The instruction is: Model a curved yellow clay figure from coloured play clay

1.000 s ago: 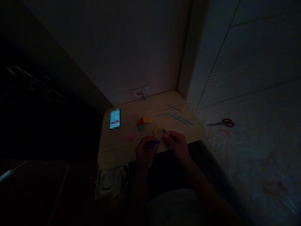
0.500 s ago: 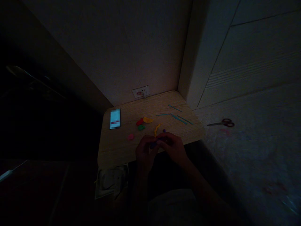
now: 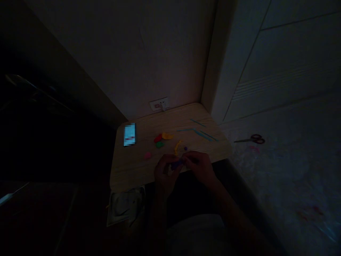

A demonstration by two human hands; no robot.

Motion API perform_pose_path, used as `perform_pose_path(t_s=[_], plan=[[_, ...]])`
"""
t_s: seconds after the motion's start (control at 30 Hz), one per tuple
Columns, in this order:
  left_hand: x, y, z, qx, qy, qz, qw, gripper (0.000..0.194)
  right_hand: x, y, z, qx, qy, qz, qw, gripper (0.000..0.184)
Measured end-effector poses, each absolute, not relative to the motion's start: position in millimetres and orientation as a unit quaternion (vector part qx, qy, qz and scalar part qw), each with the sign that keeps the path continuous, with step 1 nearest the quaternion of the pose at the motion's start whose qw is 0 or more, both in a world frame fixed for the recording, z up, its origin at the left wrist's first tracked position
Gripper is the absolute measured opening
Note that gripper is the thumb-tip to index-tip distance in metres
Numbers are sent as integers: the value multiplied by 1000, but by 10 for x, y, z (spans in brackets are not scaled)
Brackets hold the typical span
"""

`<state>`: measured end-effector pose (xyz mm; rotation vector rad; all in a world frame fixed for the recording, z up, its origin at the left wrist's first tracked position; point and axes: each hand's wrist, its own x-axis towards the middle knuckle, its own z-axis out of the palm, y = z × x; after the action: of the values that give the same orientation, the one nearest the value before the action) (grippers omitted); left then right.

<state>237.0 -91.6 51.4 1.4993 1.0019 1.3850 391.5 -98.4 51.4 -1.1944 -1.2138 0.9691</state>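
Over the near edge of a small wooden table, my left hand is closed around a lump of purple modelling clay. My right hand pinches the right end of the same clay; its fingertips are partly hidden in the dim light. Just beyond the hands lie a knobbly yellow clay strip and a small purple clay ball. Farther left are red, orange-yellow and green clay pieces close together, with a pink clay piece nearer me.
Several thin blue modelling tools lie at the table's right. A lit phone rests at the left, and a wall socket sits behind. Scissors are on the pale surface to the right. A tray-like box stands below the table's left front.
My right hand came in from slightly apart to meet the purple clay in my left hand, then shifted a little rightward along it. The things on the table stay put.
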Motion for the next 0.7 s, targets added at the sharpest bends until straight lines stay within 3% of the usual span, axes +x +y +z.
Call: perform_pose_path(t_s=[0.27,0.57,0.7], plan=[[2085,-767,347,595,492,553,312,21,4270,-867,489,-542,-290,350,707,29],[1930,-599,60,694,584,411,91,16,4099,-920,492,-505,-345,417,673,27],[1948,-610,16,706,608,361,39,21,4071,-927,523,-495,-348,437,665,25]])
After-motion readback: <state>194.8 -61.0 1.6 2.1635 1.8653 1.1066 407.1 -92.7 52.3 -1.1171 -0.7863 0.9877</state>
